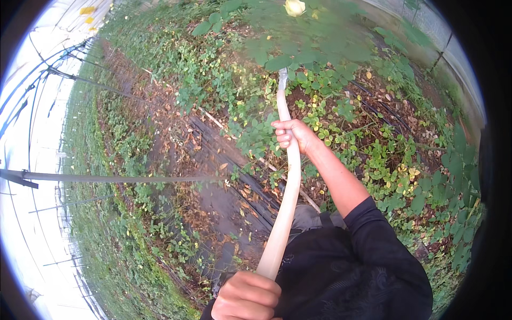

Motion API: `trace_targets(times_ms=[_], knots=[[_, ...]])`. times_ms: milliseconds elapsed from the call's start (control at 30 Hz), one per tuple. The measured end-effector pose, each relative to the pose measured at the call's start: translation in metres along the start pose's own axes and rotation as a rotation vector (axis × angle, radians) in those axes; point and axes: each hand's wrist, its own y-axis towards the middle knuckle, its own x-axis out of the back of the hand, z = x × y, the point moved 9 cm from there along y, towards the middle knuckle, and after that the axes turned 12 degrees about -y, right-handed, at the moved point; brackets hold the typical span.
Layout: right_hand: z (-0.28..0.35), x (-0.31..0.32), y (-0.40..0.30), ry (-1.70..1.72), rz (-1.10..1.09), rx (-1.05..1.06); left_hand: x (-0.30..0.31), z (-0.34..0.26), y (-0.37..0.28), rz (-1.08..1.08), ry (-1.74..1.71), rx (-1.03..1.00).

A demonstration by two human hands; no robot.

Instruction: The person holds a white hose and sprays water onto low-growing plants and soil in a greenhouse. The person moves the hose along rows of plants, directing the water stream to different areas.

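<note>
A long, smooth, pale tool handle [293, 172] runs up through the middle of the view and looks curved. My right hand [294, 134] grips its upper part, fingers wrapped round it. At the bottom edge, my left hand [249, 296] is closed round the near, thicker end and is partly cut off by the frame. The far end has a silvery section [283, 78], and beyond it leaves hide whatever is there. A pale yellow rose [295, 7] and blurred leaves hang close to the camera above that end.
Low leafy plants [356, 140] grow around the far end. Black drip hoses [256, 188] and a thin stick [212, 118] lie among dry leaves on the ground. A grey pole [132, 178] crosses from the left. Greenhouse sheeting [432, 24] stands at upper right.
</note>
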Motion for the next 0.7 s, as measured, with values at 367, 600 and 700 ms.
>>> trace_targets(times_ms=[367, 600, 700], knots=[[-0.014, 0.036, -0.026, 0.076, -0.076, 0.016, -0.008, 0.005, -0.004, 0.031, -0.024, 0.016], [-0.018, 0.057, -0.049, 0.143, -0.149, 0.035, -0.016, 0.009, 0.0, 0.05, -0.036, 0.027], [-0.019, 0.066, -0.06, 0.158, -0.182, 0.048, -0.019, 0.011, 0.003, 0.057, -0.042, 0.032]])
